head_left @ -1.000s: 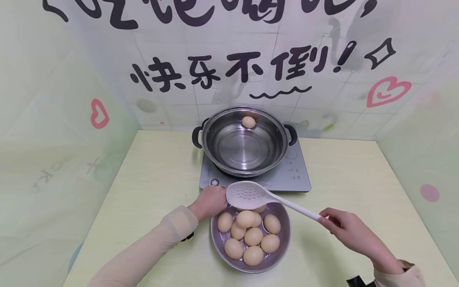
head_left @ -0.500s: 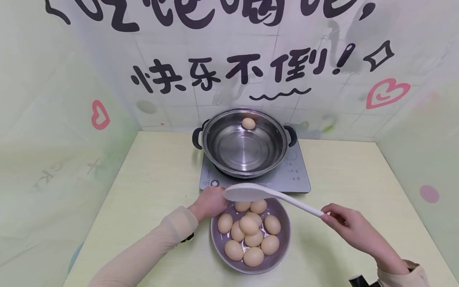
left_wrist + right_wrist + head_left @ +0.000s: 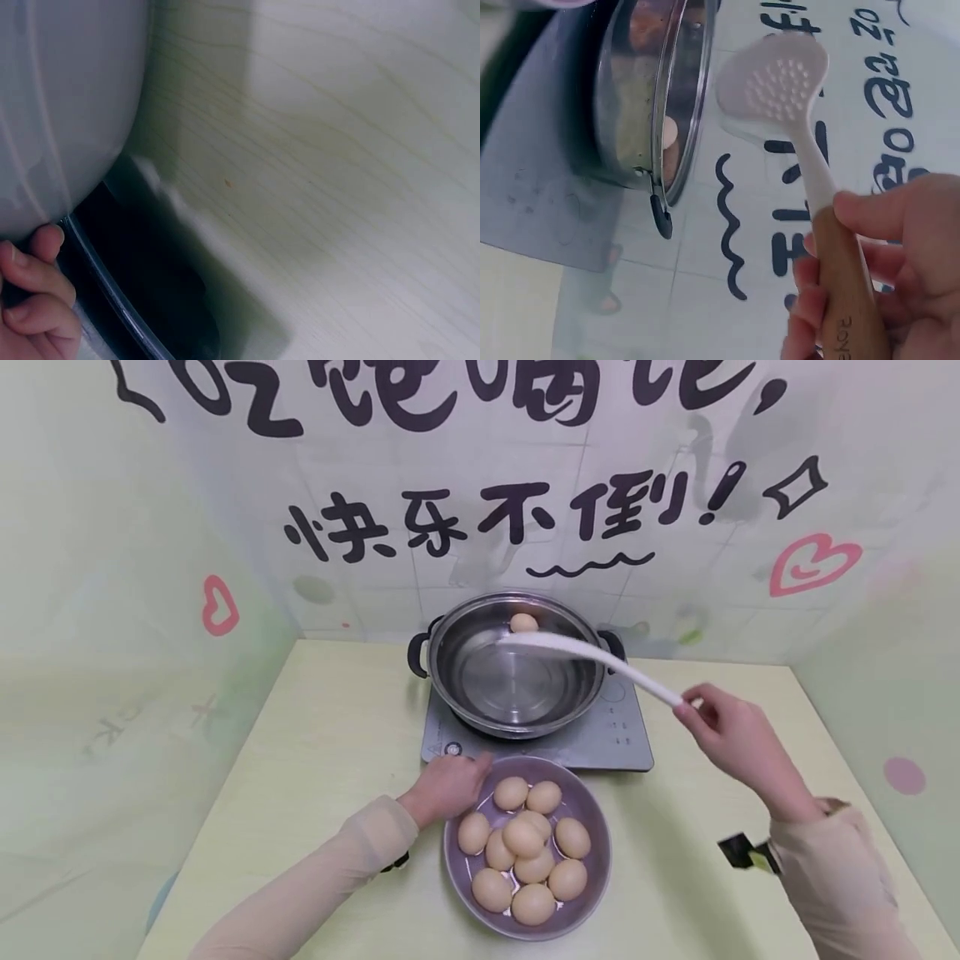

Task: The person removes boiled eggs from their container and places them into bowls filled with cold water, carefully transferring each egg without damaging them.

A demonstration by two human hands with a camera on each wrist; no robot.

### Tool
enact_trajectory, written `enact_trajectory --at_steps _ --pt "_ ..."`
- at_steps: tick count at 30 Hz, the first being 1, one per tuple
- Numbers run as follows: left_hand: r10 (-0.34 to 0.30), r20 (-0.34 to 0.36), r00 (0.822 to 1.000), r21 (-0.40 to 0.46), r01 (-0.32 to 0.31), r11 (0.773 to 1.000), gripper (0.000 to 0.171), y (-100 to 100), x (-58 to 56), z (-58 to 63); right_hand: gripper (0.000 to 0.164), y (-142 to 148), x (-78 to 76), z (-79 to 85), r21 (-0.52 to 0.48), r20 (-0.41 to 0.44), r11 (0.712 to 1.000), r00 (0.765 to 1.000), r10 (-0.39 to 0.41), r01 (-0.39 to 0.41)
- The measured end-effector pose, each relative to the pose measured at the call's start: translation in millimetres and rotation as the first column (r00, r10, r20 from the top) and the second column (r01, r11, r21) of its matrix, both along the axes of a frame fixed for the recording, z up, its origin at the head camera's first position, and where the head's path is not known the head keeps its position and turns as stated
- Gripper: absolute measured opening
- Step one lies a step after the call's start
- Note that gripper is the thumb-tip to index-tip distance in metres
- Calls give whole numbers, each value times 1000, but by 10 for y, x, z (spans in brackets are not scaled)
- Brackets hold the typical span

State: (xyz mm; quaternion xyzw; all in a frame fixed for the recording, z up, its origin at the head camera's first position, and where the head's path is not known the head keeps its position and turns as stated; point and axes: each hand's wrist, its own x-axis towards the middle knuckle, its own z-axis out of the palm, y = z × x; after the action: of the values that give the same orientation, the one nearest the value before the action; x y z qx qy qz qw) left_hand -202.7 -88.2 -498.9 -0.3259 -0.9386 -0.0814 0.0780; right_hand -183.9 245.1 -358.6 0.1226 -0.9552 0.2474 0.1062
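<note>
My left hand [image 3: 447,787] grips the far left rim of a purple-grey bowl [image 3: 600,893]. Several brown eggs [image 3: 533,904] are heaped in that bowl; its outer wall [image 3: 67,97] fills one corner of the left wrist view, with curled fingertips right at its edge. In my right hand [image 3: 738,735] is a white slotted spoon [image 3: 573,647], held by its wooden handle [image 3: 844,281]. The spoon's head stretches over a steel pot [image 3: 517,727], and its perforated face [image 3: 780,86] carries nothing in the right wrist view. One egg [image 3: 523,622] lies against the pot's back wall.
The pot stands on a grey induction cooker [image 3: 637,752] behind the bowl. Its black side handles [image 3: 417,656] stick out left and right. A lettered backdrop [image 3: 480,560] rises at the back of the pale wooden table [image 3: 322,727].
My right hand has carried the slotted spoon forward and up from above the bowl to over the pot. The left hand stays at the bowl's rim.
</note>
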Motion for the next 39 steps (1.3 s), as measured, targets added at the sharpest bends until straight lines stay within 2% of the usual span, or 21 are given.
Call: enact_trajectory --at_steps 2,7,11,15,19,24,29,39 --pt "0 -14 1000 -7 0 1000 12 -1 3 -2 14 -80 -168 11 19 -71 1000 997 -18 19" --pt "6 -13 1000 -8 -6 1000 13 -12 7 -12 15 -267 -506 -19 33 -102 998 993 -58 62" --pt "2 -6 1000 1 -2 1000 13 -14 23 -11 14 -363 -660 -106 69 -101 992 990 -100 107" --pt "0 9 1000 -4 0 1000 13 -2 36 -7 14 -421 -749 -207 78 -116 988 985 -127 137" --pt "-3 -12 1000 -1 3 1000 13 0 39 1 13 -459 -799 -248 81 -102 985 984 -146 154" --pt "-1 -30 1000 -3 1 1000 13 -13 30 3 13 -489 -811 -253 96 -40 983 987 -156 159" --pt "2 -30 1000 0 -2 1000 13 -18 34 -7 13 -511 -771 -267 121 12 982 988 -151 149" --pt "-2 -49 999 4 2 1000 13 -6 21 -24 16 -502 -691 -292 168 54 978 990 -132 121"
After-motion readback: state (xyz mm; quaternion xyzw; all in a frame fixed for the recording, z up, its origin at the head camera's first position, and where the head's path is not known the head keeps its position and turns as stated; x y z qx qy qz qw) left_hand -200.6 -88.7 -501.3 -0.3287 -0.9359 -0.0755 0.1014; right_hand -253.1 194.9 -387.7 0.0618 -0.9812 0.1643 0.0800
